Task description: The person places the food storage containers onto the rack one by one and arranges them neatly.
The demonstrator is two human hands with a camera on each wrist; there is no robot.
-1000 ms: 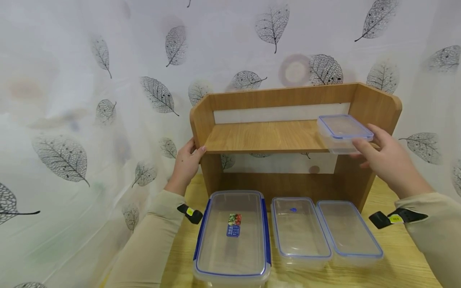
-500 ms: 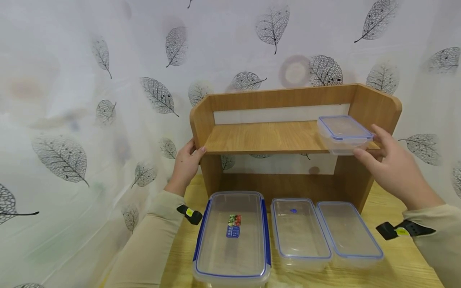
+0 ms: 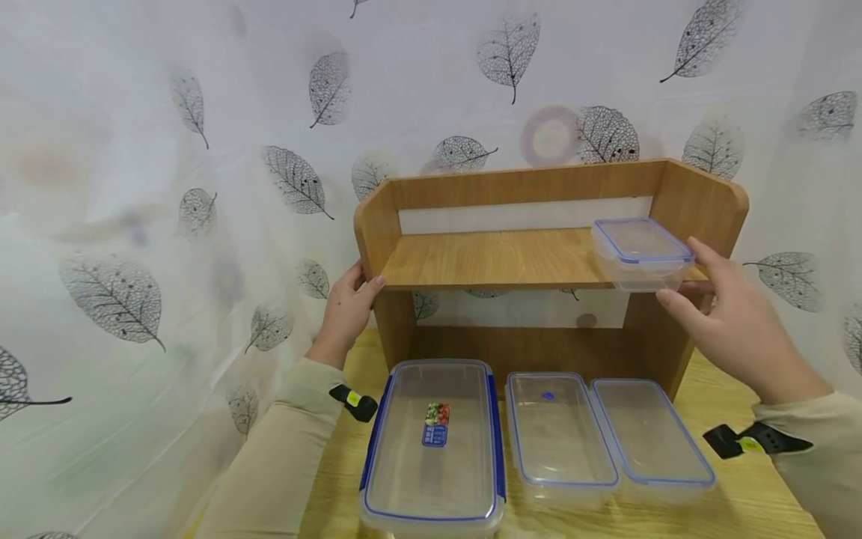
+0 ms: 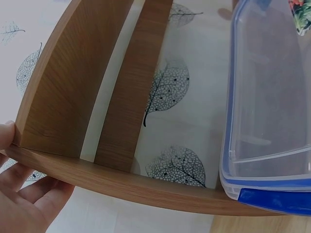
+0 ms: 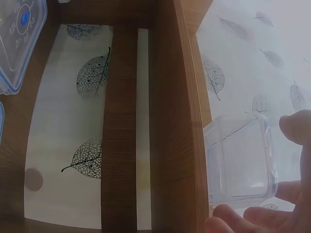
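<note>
A clear plastic food container (image 3: 640, 258) with a blue-rimmed lid stands at the right end of the wooden rack's upper shelf (image 3: 488, 258), its front jutting past the shelf edge. My right hand (image 3: 744, 322) is beside it, thumb apart from its front and the index fingertip close to the lid's corner. In the right wrist view the container (image 5: 240, 160) has the spread thumb and fingers around its near end, with no grip on it. My left hand (image 3: 349, 307) holds the rack's left side, thumb on the front edge and fingers behind; the side panel (image 4: 68, 82) fills much of the left wrist view.
Before the rack, on the wooden table (image 3: 747, 457), lies a large container (image 3: 431, 479) with dark blue side clips. To its right are two smaller lidded containers, the middle one (image 3: 562, 434) and the right one (image 3: 653, 430). A leaf-print curtain (image 3: 202, 97) hangs behind and left.
My right hand has drawn back slightly from the container, its thumb moving off the front. The container stays on the shelf. My left hand keeps its hold on the rack.
</note>
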